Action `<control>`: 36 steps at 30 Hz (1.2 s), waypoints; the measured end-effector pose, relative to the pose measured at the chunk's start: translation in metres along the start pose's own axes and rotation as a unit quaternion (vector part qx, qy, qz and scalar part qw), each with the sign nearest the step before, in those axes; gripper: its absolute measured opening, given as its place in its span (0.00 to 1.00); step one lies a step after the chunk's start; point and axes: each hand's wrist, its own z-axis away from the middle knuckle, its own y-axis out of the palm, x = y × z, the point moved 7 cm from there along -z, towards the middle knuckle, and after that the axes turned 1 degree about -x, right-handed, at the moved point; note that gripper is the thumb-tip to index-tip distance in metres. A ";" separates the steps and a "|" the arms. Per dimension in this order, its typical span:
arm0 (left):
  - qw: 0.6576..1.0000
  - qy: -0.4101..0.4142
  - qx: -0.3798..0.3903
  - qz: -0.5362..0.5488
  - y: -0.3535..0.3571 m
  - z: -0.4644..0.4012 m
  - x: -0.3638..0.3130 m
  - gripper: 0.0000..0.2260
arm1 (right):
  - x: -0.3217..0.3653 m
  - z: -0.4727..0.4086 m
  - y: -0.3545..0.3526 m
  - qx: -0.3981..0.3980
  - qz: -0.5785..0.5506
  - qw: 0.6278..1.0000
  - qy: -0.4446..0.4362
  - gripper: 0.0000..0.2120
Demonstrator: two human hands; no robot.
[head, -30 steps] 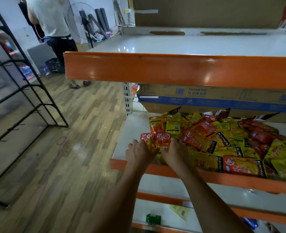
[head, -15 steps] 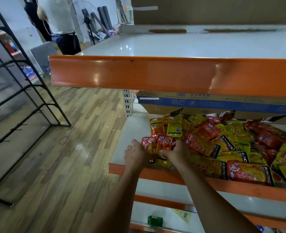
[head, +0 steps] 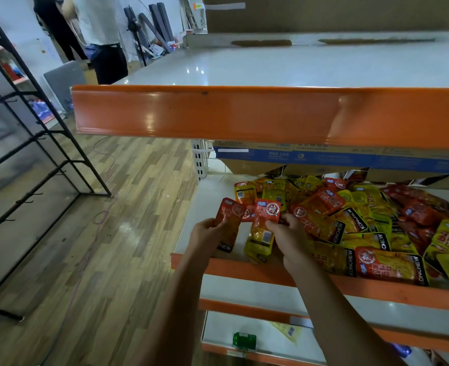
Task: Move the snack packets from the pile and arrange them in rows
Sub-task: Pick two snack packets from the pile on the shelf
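The middle shelf is showing a white board with an orange front lip, and it is carrying the pile of snack packets, red ones and yellow ones lying across each other, which is filling the shelf from the middle to the right edge of the view. The left end of the board is staying bare. A yellow packet is lying near the front lip, at the left border of the pile. Cardboard boxes are standing at the back of this shelf, behind the pile. The shelf below is carrying a small green object and one flat yellow packet.
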 end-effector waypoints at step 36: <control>0.861 0.074 0.500 -0.063 0.213 0.191 -0.010 0.05 | -0.095 0.270 -0.250 -0.322 -0.356 0.875 0.058 0.14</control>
